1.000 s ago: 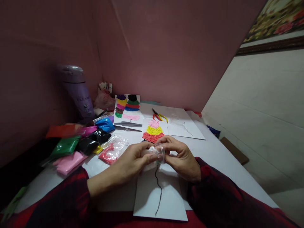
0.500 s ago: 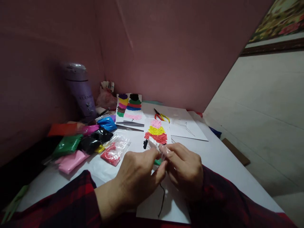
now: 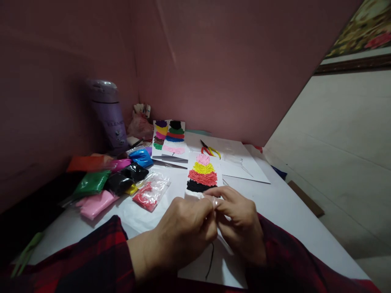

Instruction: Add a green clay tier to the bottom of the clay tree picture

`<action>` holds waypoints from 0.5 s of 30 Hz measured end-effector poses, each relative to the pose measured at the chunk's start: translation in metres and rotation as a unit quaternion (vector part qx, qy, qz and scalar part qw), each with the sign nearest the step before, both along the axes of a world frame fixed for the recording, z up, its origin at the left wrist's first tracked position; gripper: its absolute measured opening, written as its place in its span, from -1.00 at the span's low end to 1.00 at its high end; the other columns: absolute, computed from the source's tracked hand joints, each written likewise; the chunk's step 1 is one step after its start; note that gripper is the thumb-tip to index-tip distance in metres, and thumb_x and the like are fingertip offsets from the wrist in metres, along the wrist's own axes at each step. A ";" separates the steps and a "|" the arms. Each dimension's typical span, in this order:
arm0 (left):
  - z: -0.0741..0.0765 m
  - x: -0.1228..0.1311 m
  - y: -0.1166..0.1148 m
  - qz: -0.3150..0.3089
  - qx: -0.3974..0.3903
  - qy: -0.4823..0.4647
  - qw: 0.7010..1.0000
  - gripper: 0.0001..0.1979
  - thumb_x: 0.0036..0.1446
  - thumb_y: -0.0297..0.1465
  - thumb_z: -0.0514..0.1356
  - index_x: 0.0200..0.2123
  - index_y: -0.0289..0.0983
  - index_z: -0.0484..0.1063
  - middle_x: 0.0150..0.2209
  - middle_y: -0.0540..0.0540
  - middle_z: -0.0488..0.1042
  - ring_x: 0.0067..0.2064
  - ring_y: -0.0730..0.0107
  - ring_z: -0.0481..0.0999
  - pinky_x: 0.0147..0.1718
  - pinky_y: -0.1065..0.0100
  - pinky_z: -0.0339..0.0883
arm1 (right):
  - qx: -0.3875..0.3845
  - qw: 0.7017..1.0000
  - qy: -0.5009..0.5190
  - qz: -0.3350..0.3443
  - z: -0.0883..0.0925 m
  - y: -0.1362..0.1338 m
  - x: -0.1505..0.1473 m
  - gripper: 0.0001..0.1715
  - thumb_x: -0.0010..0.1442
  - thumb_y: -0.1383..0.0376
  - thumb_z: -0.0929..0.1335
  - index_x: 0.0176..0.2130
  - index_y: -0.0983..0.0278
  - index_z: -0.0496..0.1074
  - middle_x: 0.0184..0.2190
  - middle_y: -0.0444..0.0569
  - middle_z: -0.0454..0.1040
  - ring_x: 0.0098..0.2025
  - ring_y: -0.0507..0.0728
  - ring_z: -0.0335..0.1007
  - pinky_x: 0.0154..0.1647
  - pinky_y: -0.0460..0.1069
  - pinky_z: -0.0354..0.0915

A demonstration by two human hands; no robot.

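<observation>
My left hand (image 3: 186, 228) and my right hand (image 3: 240, 224) meet over a white card (image 3: 198, 268). Both are closed, fingertips pinched together on a small clear plastic bag (image 3: 214, 202). Something white (image 3: 194, 195) sticks out past my left fingers; whether it is part of the bag's contents I cannot tell. Beyond my fingers the card carries textured bands: pink (image 3: 203, 159), yellow (image 3: 203, 168), red (image 3: 203, 178) and black (image 3: 200, 186). A thin black line (image 3: 210, 262) runs down its near part. The middle of the card is hidden by my hands.
Several bags of coloured modelling clay (image 3: 91, 183) lie at the left, an opened red bag (image 3: 148, 196) nearest. Behind stand a purple bottle (image 3: 110, 116) and two colour-banded cards (image 3: 174, 138). Pliers (image 3: 210, 150) rest on a white board (image 3: 253, 169). A pink wall (image 3: 214, 69) bounds the back.
My hands have drawn closer together and lower, still gripping the bag. The black band now shows beyond my fingers, and the green patch between them is covered. The view has shifted slightly.
</observation>
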State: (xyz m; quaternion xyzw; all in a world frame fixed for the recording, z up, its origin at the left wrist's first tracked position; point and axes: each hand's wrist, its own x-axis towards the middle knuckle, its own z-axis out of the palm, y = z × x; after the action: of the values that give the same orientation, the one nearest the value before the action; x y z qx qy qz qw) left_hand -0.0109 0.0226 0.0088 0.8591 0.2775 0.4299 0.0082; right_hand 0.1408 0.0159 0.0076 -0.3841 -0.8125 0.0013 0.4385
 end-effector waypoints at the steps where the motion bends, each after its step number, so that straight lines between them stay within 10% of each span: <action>1: 0.001 0.000 0.000 -0.016 -0.036 -0.018 0.999 -0.78 0.06 -0.59 -0.02 -0.57 -0.28 0.22 -0.68 0.08 0.23 -0.66 0.56 0.15 -0.65 0.42 -0.05 | -0.047 0.997 0.060 0.032 0.000 0.001 -0.001 -0.80 0.16 0.46 0.31 -0.36 0.30 0.54 -0.26 0.09 0.53 -0.26 0.17 0.48 -0.34 0.05 0.41; 8: 0.001 -0.001 -0.001 -0.063 -0.111 -0.053 0.990 -0.81 0.10 -0.57 0.03 -0.54 -0.31 0.27 -0.65 0.11 0.21 -0.64 0.60 0.09 -0.64 0.46 -0.03 | -0.208 0.938 0.235 0.148 0.002 0.002 -0.003 -0.63 0.06 0.57 0.32 -0.31 0.13 0.54 -0.06 -0.04 0.41 -0.01 0.12 0.37 -0.09 0.01 0.36; 15: 0.004 -0.005 -0.001 -0.050 -0.066 -0.051 0.995 -0.82 0.17 -0.53 0.11 -0.48 -0.34 0.37 -0.63 0.05 0.36 -0.64 0.57 0.22 -0.62 0.44 0.04 | -0.142 0.967 0.181 0.110 0.004 0.002 0.001 -0.71 0.09 0.55 0.29 -0.33 0.24 0.52 -0.16 0.01 0.39 -0.13 0.13 0.36 -0.14 0.03 0.33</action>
State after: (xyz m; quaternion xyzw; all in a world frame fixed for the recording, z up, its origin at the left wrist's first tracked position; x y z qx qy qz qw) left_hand -0.0160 0.0215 0.0133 0.8465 0.2614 0.4529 0.1001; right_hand 0.1422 0.0183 0.0115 -0.3437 -0.7485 0.2343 0.5165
